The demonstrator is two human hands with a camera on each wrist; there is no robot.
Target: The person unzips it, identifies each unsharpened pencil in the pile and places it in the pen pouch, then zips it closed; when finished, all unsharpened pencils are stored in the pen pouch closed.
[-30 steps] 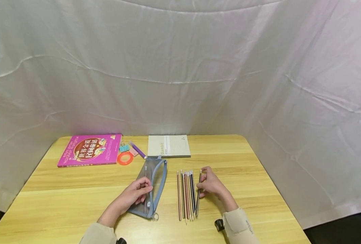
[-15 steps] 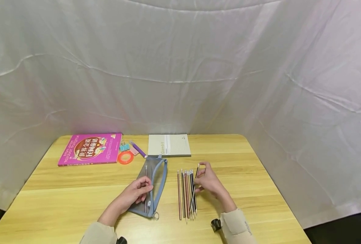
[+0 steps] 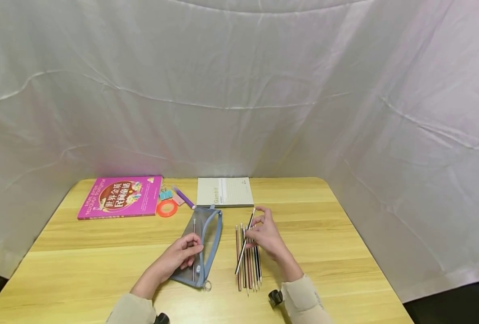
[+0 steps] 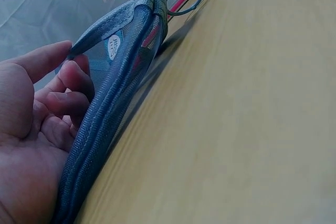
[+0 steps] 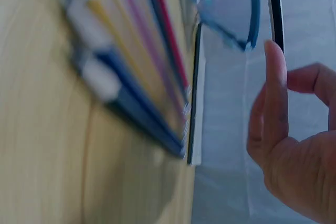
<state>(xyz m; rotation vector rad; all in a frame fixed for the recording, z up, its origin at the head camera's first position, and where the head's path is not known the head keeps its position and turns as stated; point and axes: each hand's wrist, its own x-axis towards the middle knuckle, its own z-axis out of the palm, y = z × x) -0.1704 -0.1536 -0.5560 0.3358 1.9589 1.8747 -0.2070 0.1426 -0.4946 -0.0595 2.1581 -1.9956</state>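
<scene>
My left hand (image 3: 174,258) pinches the edge of a blue-grey mesh pencil case (image 3: 211,258), whose zipped mouth gapes toward the right. Through the mesh one pencil (image 3: 194,227) shows inside. In the left wrist view, thumb and fingertips meet at the rim of the case (image 4: 100,124). My right hand (image 3: 268,236) pinches a dark striped pencil (image 3: 240,260) near its eraser end, tilted above a row of pencils (image 3: 250,270) on the table. The right wrist view shows this black pencil (image 5: 275,9) between thumb and fingers, with the blurred row below.
A pink book (image 3: 122,198) lies at the back left. Beside it are an orange tape roll (image 3: 167,208), teal binder clips (image 3: 165,195), a pink eraser (image 3: 178,199) and a purple pen (image 3: 184,197). A notebook (image 3: 235,192) lies at the back; pale curtains surround the table (image 3: 324,225).
My right hand has lifted the dark pencil from the right end of the row and carried it leftward over the other pencils. The left hand and the case stay in place.
</scene>
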